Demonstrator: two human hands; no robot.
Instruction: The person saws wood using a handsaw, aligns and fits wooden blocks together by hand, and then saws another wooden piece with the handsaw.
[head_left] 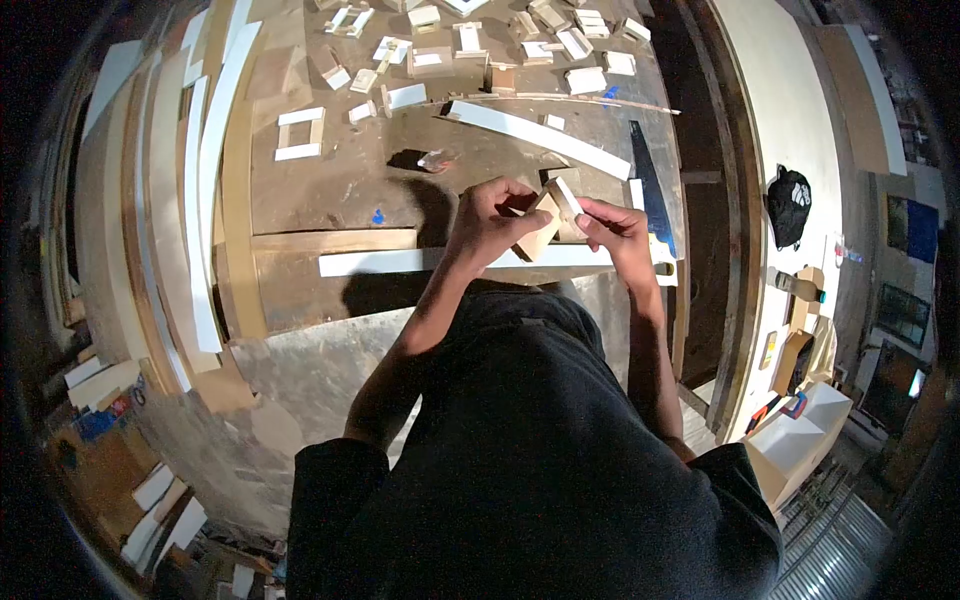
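We look down at a brown worktable [330, 195]; our two hands meet above its near side, somewhat to the right of the middle. Our left hand [488, 222] is clamped on a small wooden piece [541, 240], the thumb pressing on its pale flat face; our right hand [618, 238] pinches, with thumb and forefinger, a white piece [566, 197] at the right of the wooden one; whether the two are joined, we cannot tell. The other fingers of our right hand are curled, and how close together they are, we cannot tell.

Below our hands a long white strip [385, 263] lies along the near side; a plain wooden board [335, 240] is just beyond its left part; farther away, a second white strip [540, 138] lies slanting. At the right edge we see a dark saw [652, 190], its narrow end pointing far; at the far side many small blocks [432, 61] are scattered; at the left, a small open frame [299, 152] lies near the long boards [238, 190].
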